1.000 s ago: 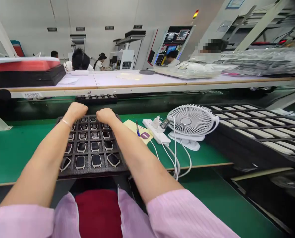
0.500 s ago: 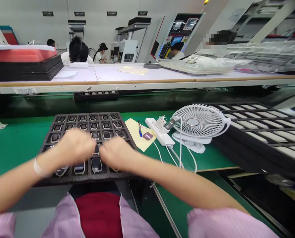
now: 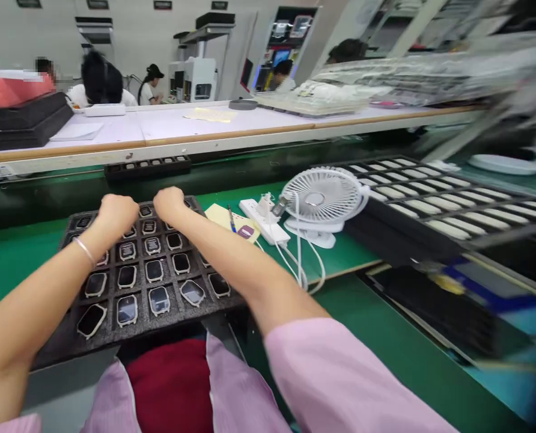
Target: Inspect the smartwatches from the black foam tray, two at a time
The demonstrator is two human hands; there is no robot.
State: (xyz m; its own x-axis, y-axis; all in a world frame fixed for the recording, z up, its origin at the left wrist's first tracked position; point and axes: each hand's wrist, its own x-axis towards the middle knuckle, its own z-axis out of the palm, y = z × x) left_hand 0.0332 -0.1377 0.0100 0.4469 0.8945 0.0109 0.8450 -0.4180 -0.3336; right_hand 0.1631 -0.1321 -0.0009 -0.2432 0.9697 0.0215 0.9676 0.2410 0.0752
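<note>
Reaching left hand point(image 3: 117, 214) and right hand point(image 3: 169, 205), fingers point(image 3: 133, 210) curled, hold unclear, over half-hidden far end of tray point(image 3: 143, 300), beyond already-seated watches point(image 3: 160, 299).

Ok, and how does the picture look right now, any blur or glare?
Head view: the clear plastic stack smears toward the right edge; same view, the fan is fairly crisp; head view again, pale reflections on some watch screens in the foam tray.
</note>
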